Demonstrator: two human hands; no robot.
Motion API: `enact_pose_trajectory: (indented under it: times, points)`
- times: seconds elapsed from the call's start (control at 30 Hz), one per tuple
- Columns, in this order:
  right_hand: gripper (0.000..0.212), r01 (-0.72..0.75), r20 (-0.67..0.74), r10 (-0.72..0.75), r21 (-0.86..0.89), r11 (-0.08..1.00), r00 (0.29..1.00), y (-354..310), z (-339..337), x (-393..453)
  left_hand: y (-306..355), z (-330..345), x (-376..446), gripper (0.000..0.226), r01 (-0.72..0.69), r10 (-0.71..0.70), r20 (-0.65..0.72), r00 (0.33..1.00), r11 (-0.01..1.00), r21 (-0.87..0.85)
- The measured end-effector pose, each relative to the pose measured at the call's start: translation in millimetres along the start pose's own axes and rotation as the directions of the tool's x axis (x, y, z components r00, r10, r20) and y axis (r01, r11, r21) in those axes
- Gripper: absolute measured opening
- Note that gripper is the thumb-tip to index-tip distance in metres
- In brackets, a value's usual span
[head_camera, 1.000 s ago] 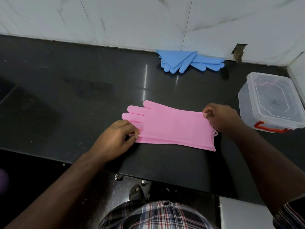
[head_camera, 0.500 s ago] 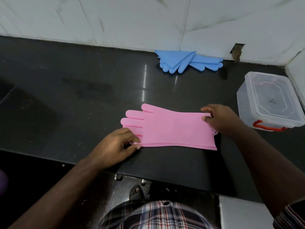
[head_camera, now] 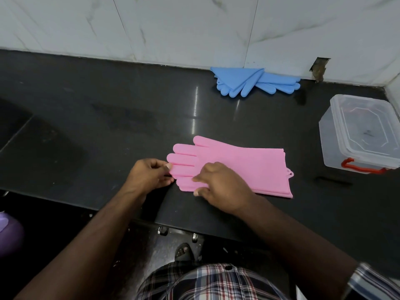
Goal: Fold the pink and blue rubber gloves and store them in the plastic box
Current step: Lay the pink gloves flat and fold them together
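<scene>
The pink rubber gloves [head_camera: 242, 163] lie flat and stacked on the black counter [head_camera: 108, 118], fingers to the left, cuff to the right. My left hand [head_camera: 149, 176] pinches the glove fingertips at the left end. Over the finger part near the front edge, my right hand [head_camera: 220, 187] grips the pink glove with curled fingers and thumb. The blue rubber gloves [head_camera: 249, 81] lie folded at the back against the wall. The clear plastic box [head_camera: 359, 135], lid on and with a red handle, stands at the right.
A white marble wall [head_camera: 194, 29] runs along the back of the counter, with a small hole at the right. The counter's front edge is just below my hands. A purple thing [head_camera: 8, 234] shows at the lower left, off the counter.
My right hand left the cuff end and moved left to the finger part of the pink gloves. My left hand stayed at the fingertips.
</scene>
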State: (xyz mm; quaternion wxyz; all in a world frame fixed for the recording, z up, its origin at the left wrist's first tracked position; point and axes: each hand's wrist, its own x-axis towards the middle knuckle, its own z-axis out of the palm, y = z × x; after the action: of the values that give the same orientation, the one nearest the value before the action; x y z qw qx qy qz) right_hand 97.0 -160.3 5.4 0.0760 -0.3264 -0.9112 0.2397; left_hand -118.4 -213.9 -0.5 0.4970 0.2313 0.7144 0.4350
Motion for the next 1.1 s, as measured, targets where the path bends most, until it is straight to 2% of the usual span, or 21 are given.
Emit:
enact_pose_trajectory:
  times: [0.07, 0.2, 0.3, 0.4, 0.5, 0.63, 0.73, 0.87, 1.1]
  points:
    - [0.025, 0.032, -0.026, -0.034, -0.062, 0.998, 0.999, -2.5, 6.5, 1.7, 0.4, -0.8, -0.7, 0.013, 0.017, -0.016, 0.02, 1.0, 0.998, -0.054]
    - [0.025, 0.093, -0.198, -0.118, -0.132, 0.987, 0.973, -5.4, 10.2, -2.2, -0.6, -1.3, -1.5, 0.012, 0.022, -0.02, 0.025, 1.0, 0.995, -0.096]
    - [0.016, 0.111, -0.176, -0.138, -0.154, 0.982, 0.975, -4.5, 16.0, -8.8, -0.2, -0.6, -3.0, 0.012, 0.011, -0.009, 0.021, 1.0, 0.994, -0.104]
    - [0.019, 0.081, -0.134, -0.099, -0.13, 0.988, 0.986, -1.9, 19.6, -12.4, 1.2, -0.3, -4.0, 0.01, 0.009, -0.007, 0.022, 1.0, 0.996, -0.089]
    - [0.024, 0.032, -0.187, -0.045, -0.074, 0.997, 0.981, 0.8, 12.4, -11.8, 2.9, -2.1, -4.4, 0.011, 0.013, -0.012, 0.031, 0.999, 0.998, -0.054]
    - [0.031, -0.141, -0.256, 0.112, -0.098, 0.985, 0.96, 17.3, 3.3, -8.4, 6.8, -5.7, 0.0, 0.016, -0.017, 0.017, -0.005, 1.0, 0.999, 0.047]
    - [0.045, -0.228, -0.17, 0.202, -0.152, 0.962, 0.965, 25.8, 6.0, -5.4, 9.3, -4.7, 4.0, 0.014, -0.043, 0.047, -0.028, 0.999, 0.992, 0.123]
    - [0.053, -0.244, -0.078, 0.234, -0.165, 0.955, 0.969, 26.1, 12.0, -7.3, 8.7, -5.1, 7.5, 0.012, -0.048, 0.054, -0.023, 0.998, 0.98, 0.193]
    - [0.049, -0.295, -0.202, 0.284, -0.027, 0.955, 0.937, 39.3, -12.0, -2.5, 15.7, -3.0, 15.7, 0.016, -0.035, 0.043, -0.032, 0.999, 0.979, 0.202]
